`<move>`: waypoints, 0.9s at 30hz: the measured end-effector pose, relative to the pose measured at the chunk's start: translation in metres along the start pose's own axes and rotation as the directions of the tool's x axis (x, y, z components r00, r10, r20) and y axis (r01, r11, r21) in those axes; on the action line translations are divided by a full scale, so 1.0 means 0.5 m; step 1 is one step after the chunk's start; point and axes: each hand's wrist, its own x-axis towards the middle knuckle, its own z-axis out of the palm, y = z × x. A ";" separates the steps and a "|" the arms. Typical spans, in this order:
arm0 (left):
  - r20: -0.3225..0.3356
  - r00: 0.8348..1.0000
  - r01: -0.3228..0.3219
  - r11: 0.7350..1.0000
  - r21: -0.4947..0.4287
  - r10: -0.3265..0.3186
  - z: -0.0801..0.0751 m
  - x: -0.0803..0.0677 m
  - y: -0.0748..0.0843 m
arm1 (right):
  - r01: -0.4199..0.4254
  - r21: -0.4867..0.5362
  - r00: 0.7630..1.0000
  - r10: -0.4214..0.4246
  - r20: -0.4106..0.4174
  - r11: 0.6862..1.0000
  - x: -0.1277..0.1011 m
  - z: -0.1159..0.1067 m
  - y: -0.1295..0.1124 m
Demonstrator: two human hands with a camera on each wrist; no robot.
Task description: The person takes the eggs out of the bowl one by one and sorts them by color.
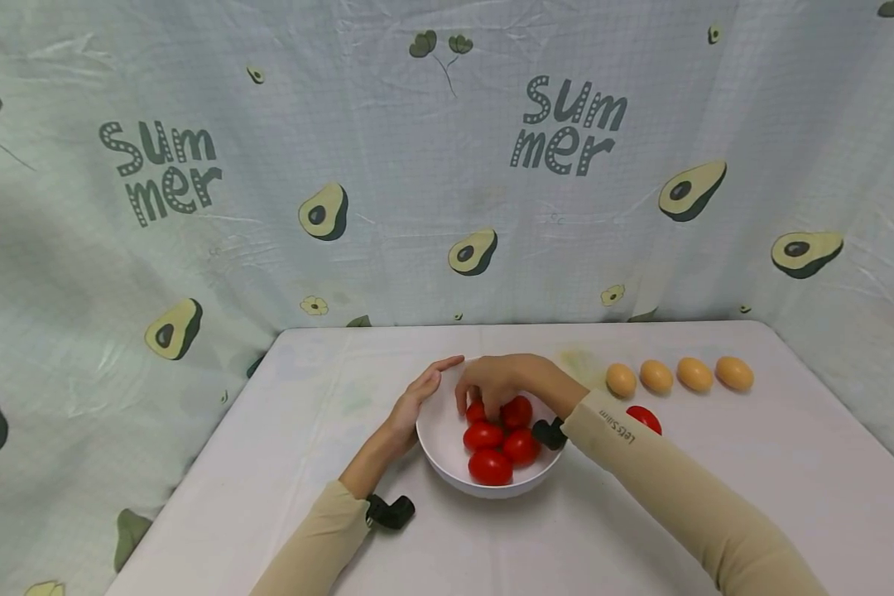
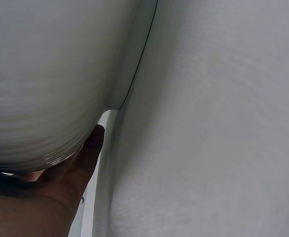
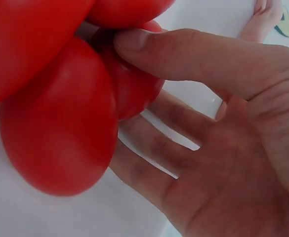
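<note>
While the left hand point(image 1: 413, 406) lies against the outer left wall of the white bowl point(image 1: 439, 447), its fingers nearly straight and following the curve of the rim, the right hand point(image 1: 502, 382) reaches down into the bowl from the far side. The left wrist view shows the same contact from below: the left hand's fingers point(image 2: 87, 153) lie flat on the bowl's smooth white side, steadying it without curling round it.

Inside the bowl the right hand's fingers are bent round a small red tomato point(image 1: 476, 411) at the far edge of the pile. In the right wrist view the thumb point(image 3: 184, 52) presses on that tomato point(image 3: 134, 94) from one side and the other fingers point(image 3: 154, 148) curve under it, so it is pinched between them, with a larger tomato point(image 3: 60, 123) touching it on the near side.

Four more red tomatoes point(image 1: 490, 466) lie bunched together in the bowl, touching one another. The bowl stands near the middle of the white desk point(image 1: 752, 480).

Another red tomato point(image 1: 646, 418) lies on the desk just behind the right sleeve point(image 1: 663, 480), and beyond it four brown eggs point(image 1: 678, 374) lie in a row, near each other but apart. A pale cloth printed with avocados point(image 1: 447, 165) hangs behind the desk.
</note>
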 end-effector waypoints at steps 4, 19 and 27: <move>0.007 1.000 -0.003 1.000 0.000 0.003 0.001 0.001 0.000 | -0.009 0.004 1.000 0.009 0.016 1.000 0.002 0.002 0.001; -0.004 1.000 0.004 1.000 0.014 -0.004 0.000 0.001 -0.002 | -0.015 -0.013 1.000 0.015 0.001 1.000 -0.008 -0.002 -0.002; -0.015 1.000 0.016 1.000 0.021 -0.015 0.001 0.001 -0.001 | 0.007 0.005 1.000 -0.007 -0.030 1.000 -0.023 -0.015 0.004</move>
